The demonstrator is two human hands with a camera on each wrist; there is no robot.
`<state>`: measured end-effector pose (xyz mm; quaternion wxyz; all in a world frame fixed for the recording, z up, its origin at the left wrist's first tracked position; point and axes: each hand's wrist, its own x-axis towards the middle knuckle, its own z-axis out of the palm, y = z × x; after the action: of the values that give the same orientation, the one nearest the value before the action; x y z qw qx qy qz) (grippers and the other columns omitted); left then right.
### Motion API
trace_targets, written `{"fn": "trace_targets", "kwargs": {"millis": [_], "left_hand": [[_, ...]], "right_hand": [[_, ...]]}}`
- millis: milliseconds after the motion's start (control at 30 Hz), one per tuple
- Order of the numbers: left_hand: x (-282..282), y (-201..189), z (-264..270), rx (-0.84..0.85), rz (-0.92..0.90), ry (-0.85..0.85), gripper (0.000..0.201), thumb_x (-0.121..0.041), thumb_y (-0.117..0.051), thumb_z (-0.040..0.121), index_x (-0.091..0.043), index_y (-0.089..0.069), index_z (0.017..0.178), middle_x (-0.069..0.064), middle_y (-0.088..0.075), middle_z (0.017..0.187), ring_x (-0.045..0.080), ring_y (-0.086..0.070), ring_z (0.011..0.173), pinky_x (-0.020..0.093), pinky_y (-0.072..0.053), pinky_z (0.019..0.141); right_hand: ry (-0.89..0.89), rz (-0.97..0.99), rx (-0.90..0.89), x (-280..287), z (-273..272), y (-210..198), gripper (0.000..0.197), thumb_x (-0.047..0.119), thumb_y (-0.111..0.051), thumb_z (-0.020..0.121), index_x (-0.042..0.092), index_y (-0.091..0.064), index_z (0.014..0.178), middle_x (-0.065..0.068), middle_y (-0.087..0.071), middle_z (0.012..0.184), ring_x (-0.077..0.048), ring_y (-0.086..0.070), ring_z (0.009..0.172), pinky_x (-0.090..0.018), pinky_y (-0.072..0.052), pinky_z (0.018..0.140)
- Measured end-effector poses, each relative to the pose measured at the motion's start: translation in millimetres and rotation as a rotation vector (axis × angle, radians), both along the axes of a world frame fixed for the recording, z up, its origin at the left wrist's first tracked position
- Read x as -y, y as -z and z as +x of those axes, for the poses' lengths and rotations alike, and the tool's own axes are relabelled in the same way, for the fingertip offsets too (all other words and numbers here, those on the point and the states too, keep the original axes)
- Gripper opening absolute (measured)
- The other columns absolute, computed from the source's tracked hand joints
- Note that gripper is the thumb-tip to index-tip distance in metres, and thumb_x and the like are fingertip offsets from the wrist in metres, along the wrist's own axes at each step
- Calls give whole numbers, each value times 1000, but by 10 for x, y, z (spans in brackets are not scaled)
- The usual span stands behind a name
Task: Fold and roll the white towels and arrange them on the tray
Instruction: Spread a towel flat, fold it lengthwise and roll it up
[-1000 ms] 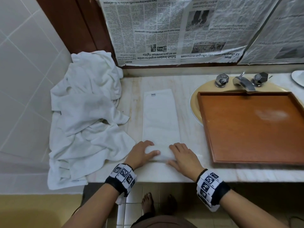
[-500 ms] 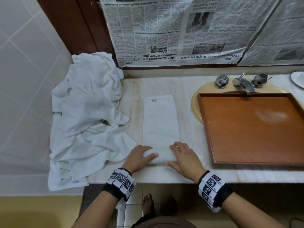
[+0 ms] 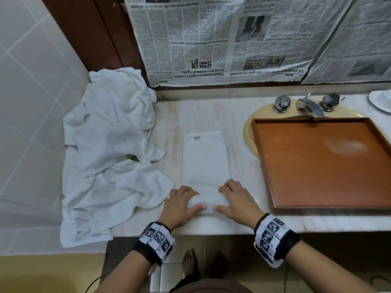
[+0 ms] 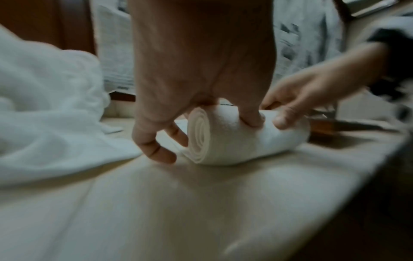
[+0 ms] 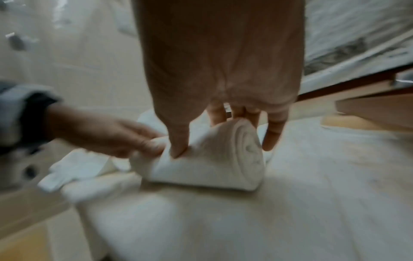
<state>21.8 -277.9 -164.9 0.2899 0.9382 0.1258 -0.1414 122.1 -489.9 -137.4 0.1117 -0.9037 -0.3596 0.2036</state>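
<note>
The folded towel (image 3: 204,159) lies as a long narrow strip on the desk (image 3: 239,115), its near end at 6 o'clock wound into a short roll (image 3: 206,203) so that the strip's own length feeds the roll as it travels toward 12 o'clock. The left hand (image 3: 179,205) grips the roll's left end and the right hand (image 3: 237,203) its right end, thumbs on the near side and fingers curled over the far side, a hold that probably keeps the layers tight and the ends level. The left wrist view shows a neat spiral at the end of the roll (image 4: 243,136); the right wrist view is blurred, so that end may be looser. The wooden tray (image 3: 325,163) sits bare at 3 o'clock over the sink, just beside the strip for a short carry. The unfolded towels (image 3: 108,153) are heaped at 9 o'clock, out of the rolling path.
</note>
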Motion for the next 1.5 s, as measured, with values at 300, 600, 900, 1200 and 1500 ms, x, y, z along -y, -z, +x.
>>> {"fn": "trace_targets", "kwargs": {"millis": [300,600,900,1200,1500], "left_hand": [[88,32,-102,212,130,-13,80,-81,-46,78,-37,-42,144,-13,-39,142,18,-33,129,43,-39,99],[-73,-190,204,-99,-43,-36,97,-91,-43,62,-39,-43,144,-5,-34,140,25,-30,131,46,-35,107],[87,-29,-69,232,258,80,67,-80,-50,77,-43,-52,132,-14,-54,128,22,-47,120,43,-33,95],[-41,-241,236,-67,105,43,73,-79,-46,85,-47,-29,149,-9,-44,147,24,-32,135,47,-29,106],[11,-194,217,38,204,98,70,-72,-56,82,-43,-38,143,-9,-37,145,22,-32,131,44,-36,101]], "right_hand": [[3,56,-354,-80,341,-106,53,52,-68,86,22,-60,130,-1,-57,124,-19,-49,116,-29,-37,96],[-71,105,181,-5,-29,96,63,43,-72,81,12,-51,132,-7,-49,134,-28,-50,123,-40,-50,89],[30,14,-462,-72,396,-79,60,50,-70,85,19,-53,133,0,-54,131,-21,-49,122,-30,-37,95],[4,81,25,-38,81,48,68,46,-67,86,17,-43,143,-3,-44,139,-23,-42,127,-36,-39,103],[157,111,-356,-60,426,-129,64,56,-70,83,21,-53,134,2,-55,131,-18,-50,122,-32,-41,100]]}}
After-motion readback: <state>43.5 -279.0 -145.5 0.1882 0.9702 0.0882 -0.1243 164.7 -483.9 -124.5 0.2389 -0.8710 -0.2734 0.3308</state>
